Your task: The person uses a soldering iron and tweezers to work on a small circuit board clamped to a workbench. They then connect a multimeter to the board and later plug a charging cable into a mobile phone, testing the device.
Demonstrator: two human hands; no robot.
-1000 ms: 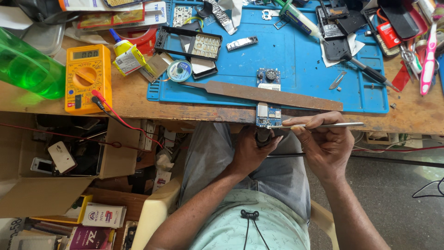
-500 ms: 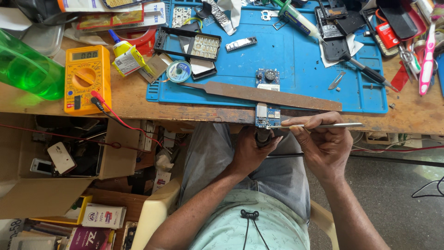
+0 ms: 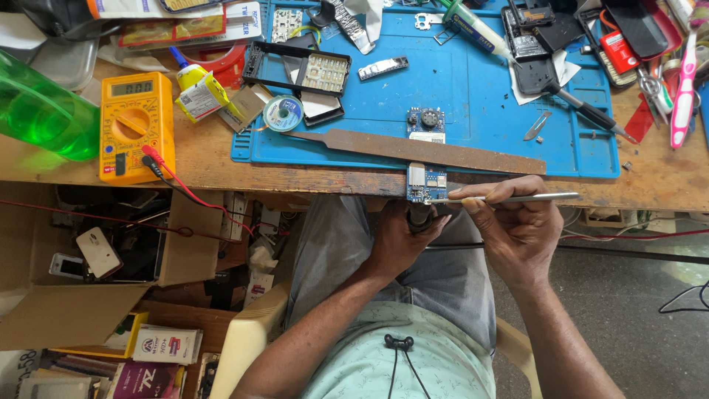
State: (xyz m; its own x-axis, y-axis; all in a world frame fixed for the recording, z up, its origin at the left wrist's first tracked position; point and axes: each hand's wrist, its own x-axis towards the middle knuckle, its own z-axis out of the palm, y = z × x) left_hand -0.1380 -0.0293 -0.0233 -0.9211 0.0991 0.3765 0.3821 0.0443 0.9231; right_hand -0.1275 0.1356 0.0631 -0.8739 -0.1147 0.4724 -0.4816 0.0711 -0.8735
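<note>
My left hand [image 3: 402, 240] is closed around a dark handle just below the table edge, under a small blue circuit board [image 3: 426, 182] that juts over the edge. My right hand [image 3: 513, 229] pinches thin metal tweezers [image 3: 509, 198], their tip at the board's lower edge. A long rusty metal file [image 3: 413, 150] lies across the board on the blue work mat [image 3: 473, 96]. A second small blue board [image 3: 426, 123] lies just beyond the file.
An orange multimeter [image 3: 135, 125] with red and black leads sits at the left beside a green bottle [image 3: 40, 111]. A solder spool [image 3: 283, 113], glue bottle [image 3: 198, 87], phone parts and tools crowd the wooden bench [image 3: 207, 159]. An open cardboard box [image 3: 96, 251] stands below left.
</note>
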